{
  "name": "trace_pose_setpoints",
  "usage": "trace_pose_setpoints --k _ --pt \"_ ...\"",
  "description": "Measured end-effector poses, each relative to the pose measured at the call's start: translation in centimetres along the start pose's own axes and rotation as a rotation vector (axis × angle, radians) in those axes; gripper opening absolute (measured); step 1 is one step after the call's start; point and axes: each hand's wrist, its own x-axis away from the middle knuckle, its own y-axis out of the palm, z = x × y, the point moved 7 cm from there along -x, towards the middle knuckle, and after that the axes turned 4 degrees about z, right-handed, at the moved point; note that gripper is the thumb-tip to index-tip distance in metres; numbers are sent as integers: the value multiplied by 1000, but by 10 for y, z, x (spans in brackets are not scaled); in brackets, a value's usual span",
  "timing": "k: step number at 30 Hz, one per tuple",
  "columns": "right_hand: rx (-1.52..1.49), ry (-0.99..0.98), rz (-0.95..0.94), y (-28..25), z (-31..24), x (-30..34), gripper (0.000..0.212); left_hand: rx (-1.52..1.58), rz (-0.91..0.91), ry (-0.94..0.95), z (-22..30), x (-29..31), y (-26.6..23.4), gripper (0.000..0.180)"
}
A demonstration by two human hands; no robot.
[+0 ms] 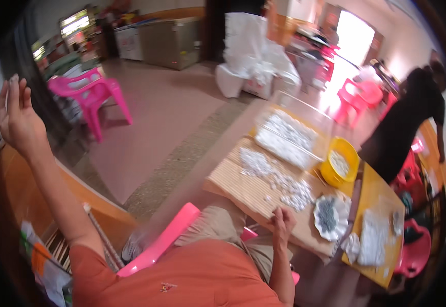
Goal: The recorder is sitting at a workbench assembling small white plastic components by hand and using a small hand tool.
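My left hand (pixel 21 120) is raised far out to the left, away from the table, with its fingers stretched and nothing seen in it. Near the front edge of the corrugated cardboard (pixel 228 181), my right hand (pixel 283 221) is closed; whatever its fingers hold, if anything, is hidden. Just beyond it a loose heap of small white pieces (pixel 297 194) spreads over the cardboard. To its right is a white scalloped dish (pixel 341 225) with small dark grey pieces. Behind the heap stands a clear plastic box (pixel 312 151) full of white pieces, beside a yellow bowl (pixel 353 171) with pale pieces inside.
A yellow side table (pixel 381 197) holds a clear bag (pixel 372 240) of white contents. I sit on a pink chair (pixel 164 235); another pink chair (pixel 92 97) stands at the left. Large white sacks (pixel 253 56) stand behind. A person in dark clothes (pixel 407 120) bends at the right.
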Motion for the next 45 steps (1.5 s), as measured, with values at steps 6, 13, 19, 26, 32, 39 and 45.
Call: trace_pose_setpoints --k 6,13,19,26,32,39,45 --pt "-101 40 37 -10 16 -5 17 232 -384 -793 -98 217 88 18" --pt "-52 36 -15 -11 18 -5 16 246 -837 -1520 -66 485 124 12" --pt "-126 162 18 -9 4 -2 16 319 -966 -1841 -40 580 123 14" --pt "79 -17 3 -22 13 -12 19 336 -1095 -1981 -33 627 126 17" --pt "4 218 37 -17 8 -11 18 371 -1104 -2123 -34 649 124 17" --pt "-24 286 131 -17 5 -8 17 363 -999 -2278 -36 658 117 18" --pt "75 245 108 -21 6 -11 16 388 -976 -2342 -36 661 118 19"
